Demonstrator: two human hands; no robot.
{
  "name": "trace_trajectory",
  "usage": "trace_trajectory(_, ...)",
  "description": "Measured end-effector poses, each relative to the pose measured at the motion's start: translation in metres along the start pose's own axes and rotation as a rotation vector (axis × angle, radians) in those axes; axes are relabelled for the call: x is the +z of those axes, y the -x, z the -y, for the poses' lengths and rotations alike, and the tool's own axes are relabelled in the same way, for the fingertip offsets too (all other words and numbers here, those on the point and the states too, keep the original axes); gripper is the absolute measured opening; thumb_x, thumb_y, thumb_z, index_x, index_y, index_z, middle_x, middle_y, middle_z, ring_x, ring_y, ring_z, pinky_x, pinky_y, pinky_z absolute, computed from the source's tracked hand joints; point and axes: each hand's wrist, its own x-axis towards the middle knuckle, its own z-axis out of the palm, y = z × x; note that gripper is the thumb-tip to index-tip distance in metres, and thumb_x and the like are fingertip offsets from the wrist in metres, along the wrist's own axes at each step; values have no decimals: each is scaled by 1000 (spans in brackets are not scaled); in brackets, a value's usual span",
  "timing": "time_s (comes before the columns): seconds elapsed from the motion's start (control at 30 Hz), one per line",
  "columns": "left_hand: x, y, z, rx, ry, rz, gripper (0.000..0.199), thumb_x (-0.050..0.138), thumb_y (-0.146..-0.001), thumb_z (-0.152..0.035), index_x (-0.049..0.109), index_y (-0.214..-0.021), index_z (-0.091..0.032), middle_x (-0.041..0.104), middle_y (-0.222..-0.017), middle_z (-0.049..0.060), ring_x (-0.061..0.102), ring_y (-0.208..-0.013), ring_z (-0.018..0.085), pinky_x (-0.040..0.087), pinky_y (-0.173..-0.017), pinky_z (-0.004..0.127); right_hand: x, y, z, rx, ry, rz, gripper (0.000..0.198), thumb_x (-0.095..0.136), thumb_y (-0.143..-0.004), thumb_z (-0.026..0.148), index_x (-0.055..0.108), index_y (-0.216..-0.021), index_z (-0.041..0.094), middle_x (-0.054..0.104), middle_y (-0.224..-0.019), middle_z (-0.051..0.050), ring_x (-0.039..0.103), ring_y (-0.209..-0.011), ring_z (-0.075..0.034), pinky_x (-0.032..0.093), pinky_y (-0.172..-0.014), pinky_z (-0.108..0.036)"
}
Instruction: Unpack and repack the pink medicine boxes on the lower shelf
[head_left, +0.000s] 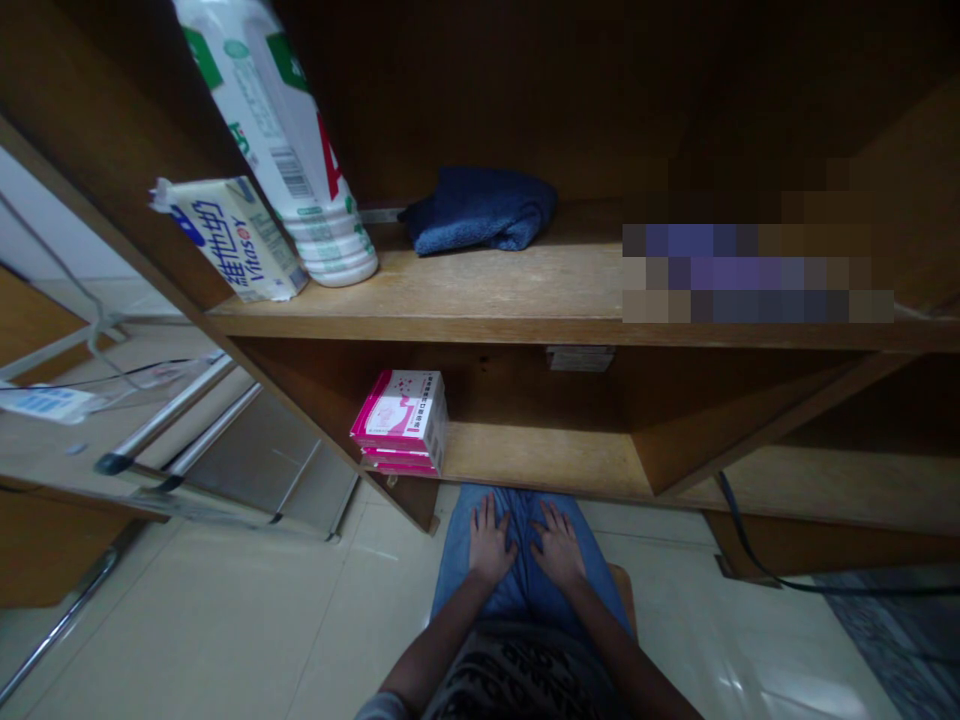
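Observation:
My left hand [490, 540] lies flat on the thigh of my blue jeans [454, 560], fingers stretched out. Beside it, my right hand [559, 545] rests on the other thigh, its fingers spread as well. Neither holds anything. Just beyond my hands, pink and white boxes [401, 420] are stacked at the left of the lower shelf. On the upper shelf stand a Vitasoy drink carton [232, 240] and a tall white bottle [285, 140] with green and red print. A folded dark blue cloth [484, 210] sits to the right of them.
The wooden shelf unit [480, 328] spans the view in front of me. Part of its upper right is pixelated. A metal-framed piece [217, 430] stands at the left. A black cable [757, 555] hangs at the right, above the tiled floor [247, 610].

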Motion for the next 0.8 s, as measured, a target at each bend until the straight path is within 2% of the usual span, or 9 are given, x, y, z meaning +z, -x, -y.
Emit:
trace_trajectory(0.3,-1,1,-1,-2,-13,2,60,56,-76,-44,47,-131,-20,15,-152,14,10,-139,33,12,-110,51,-8,2,3,11,-93,-22,37,50,-76,18,64,-110,22,44,-140,-8,26,-135,-34,19,-108,-50)
trace_trajectory(0.63,1,1,0,6,-8,-4,61,55,-76,-44,47,-131,-19,15,-152,13,9,-139,33,13,-109,52,15,-4,-6,54,52,26,41,51,-77,23,61,-117,17,32,-147,-11,20,-137,-30,12,-111,-44)
trace_trajectory(0.8,-1,1,0,8,10,-11,58,56,-77,-43,49,-129,-19,16,-151,15,10,-139,34,13,-110,52,15,-6,-7,41,47,20,42,50,-77,22,60,-118,19,33,-147,-7,19,-138,-29,11,-111,-42)
